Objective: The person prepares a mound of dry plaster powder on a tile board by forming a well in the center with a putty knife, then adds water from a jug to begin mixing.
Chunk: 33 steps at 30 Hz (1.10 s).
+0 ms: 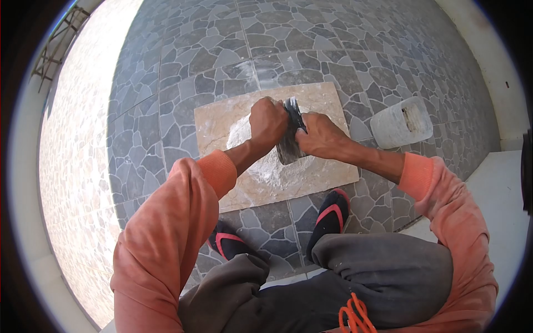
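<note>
A beige tile board (327, 102) lies on the patterned floor, with a heap of white powder (272, 172) on it. Above the heap, a dark flat-bladed tool (290, 147) smeared with white is held between my two hands. My right hand (322, 135) is closed round the tool's right side. My left hand (268, 121) is closed at the tool's upper left; its fingertips are turned away, and what they grip is too hidden to make out.
A whitish plastic container (401, 123) with residue inside stands right of the board. My feet in black and red sandals (331, 213) are at the board's near edge. A pale ledge (497, 188) lies at the right, and sunlit floor (83, 139) at the left.
</note>
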Available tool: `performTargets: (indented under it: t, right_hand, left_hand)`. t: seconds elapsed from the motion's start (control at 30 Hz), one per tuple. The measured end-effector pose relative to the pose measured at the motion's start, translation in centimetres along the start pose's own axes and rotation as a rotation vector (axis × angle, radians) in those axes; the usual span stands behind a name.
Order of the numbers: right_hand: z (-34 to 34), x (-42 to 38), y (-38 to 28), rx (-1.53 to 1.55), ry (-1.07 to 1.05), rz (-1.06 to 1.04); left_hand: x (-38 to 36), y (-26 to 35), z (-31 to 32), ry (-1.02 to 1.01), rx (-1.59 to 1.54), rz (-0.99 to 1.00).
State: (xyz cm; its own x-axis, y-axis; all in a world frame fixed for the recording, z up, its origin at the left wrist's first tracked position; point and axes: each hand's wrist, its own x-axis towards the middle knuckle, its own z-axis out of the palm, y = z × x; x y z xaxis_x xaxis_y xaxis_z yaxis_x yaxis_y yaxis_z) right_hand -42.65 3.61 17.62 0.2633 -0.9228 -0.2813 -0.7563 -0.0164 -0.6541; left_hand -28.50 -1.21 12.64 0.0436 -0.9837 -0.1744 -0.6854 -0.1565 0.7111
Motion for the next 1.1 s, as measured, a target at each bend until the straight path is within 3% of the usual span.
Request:
performTargets:
  t: [0.17, 0.3, 0.43, 0.47, 0.57, 0.67, 0.77, 0.87, 1.1]
  right_hand:
    - [-0.6, -0.2, -0.7, 0.062, 0.030, -0.046]
    - [-2.7, 0.7, 0.6, -0.012, 0.018, 0.077]
    - [-4.5, 0.7, 1.8, 0.013, 0.011, 0.096]
    - [-5.0, 0.7, 2.0, 0.031, -0.004, 0.101]
    - [-6.2, 0.9, 2.5, 0.207, -0.024, 0.113]
    - [-7.3, 1.6, 3.3, 0.237, -0.054, 0.115]
    - [-7.4, 1.2, 2.7, 0.210, -0.104, 0.077]
    - [-6.4, 0.4, 1.0, 0.113, -0.138, 0.072]
    - [-3.8, -0.1, -1.5, -0.016, -0.161, 0.023]
  left_hand:
    - [0.4, -0.6, -1.2, 0.023, 0.004, 0.011]
    - [1.1, -2.2, -2.2, 0.043, -0.045, 0.138]
    - [0.1, -2.8, -3.9, -0.089, -0.110, 0.261]
    - [0.1, -3.4, -4.3, -0.154, -0.090, 0.315]
    - [-0.6, -5.1, -4.5, -0.071, -0.078, 0.616]
    - [-2.3, -4.4, -6.0, -0.129, -0.177, 0.609]
    - [-2.8, -3.4, -7.3, -0.159, -0.215, 0.412]
    - [-2.6, -2.1, -7.5, -0.056, -0.230, 0.331]
    - [-2.4, -0.5, -5.5, 0.018, -0.209, 0.324]
